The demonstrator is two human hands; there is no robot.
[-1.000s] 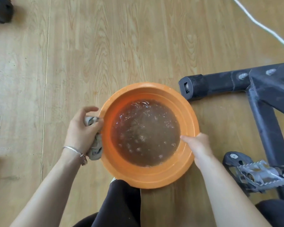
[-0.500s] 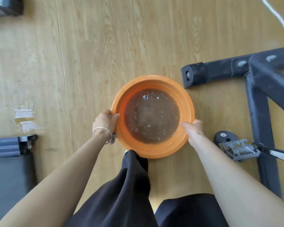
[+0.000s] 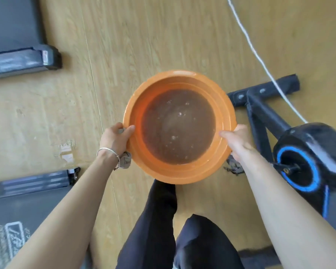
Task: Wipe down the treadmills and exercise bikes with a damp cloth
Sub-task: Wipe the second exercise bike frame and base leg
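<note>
At the far left lie two dark treadmills: the end of one treadmill deck at the upper edge and a second treadmill at the lower corner, with bare wooden floor and a scuffed pale patch between them. The left hand, with a thin silver bracelet at its wrist, grips the left rim of the orange basin: its thumb hooks over the rim and its fingers curl underneath. The grey cloth is bunched between that palm and the basin's outer wall, and a fold hangs below the wrist. The basin is held level in front of the person's legs in black trousers, and it hides the top of one leg. It holds murky brown water with a few bubbles on top. The right hand clamps the right rim, thumb laid on top; its fingers are out of sight beneath. Just behind that forearm a metal pedal peeks out. Further right stands the exercise bike, its black frame on the floor and its flywheel housing ringed in blue. A white cable runs down across the floor to it.
</note>
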